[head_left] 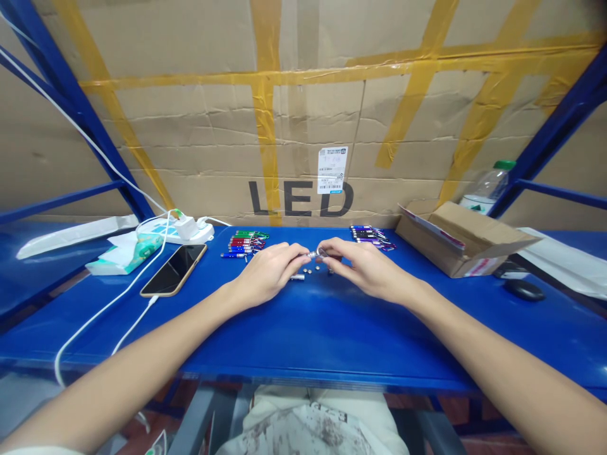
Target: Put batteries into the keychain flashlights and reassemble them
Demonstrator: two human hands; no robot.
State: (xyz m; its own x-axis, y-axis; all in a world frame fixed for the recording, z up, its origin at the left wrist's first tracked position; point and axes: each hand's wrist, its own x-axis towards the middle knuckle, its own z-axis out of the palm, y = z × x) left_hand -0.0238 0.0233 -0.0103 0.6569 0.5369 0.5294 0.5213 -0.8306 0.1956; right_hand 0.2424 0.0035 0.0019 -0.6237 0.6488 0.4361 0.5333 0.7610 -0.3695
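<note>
Over the middle of the table, my left hand [265, 273] and my right hand [368, 265] meet at the fingertips. Both are closed in a pinch on a small silver keychain flashlight [312, 254], with a thin loop by the right fingers. Much of it is hidden behind the fingers. Below lie several tiny round pieces that look like button cells [317, 268], and a short silver tube [298, 277] rests near my left fingertips. Green, red and blue mini flashlights [246, 234] with clips are lined up behind my left hand. More flashlights [364, 234], dark and purple, lie behind my right hand.
Left on the blue table [294, 335] are a phone [175, 270] with a white cable, a tissue pack [126, 253] and a power strip [183, 229]. To the right stand an open cardboard box [455, 243], a black mouse [524, 289] and a bottle [488, 183]. Large taped cardboard [203, 145] walls the back.
</note>
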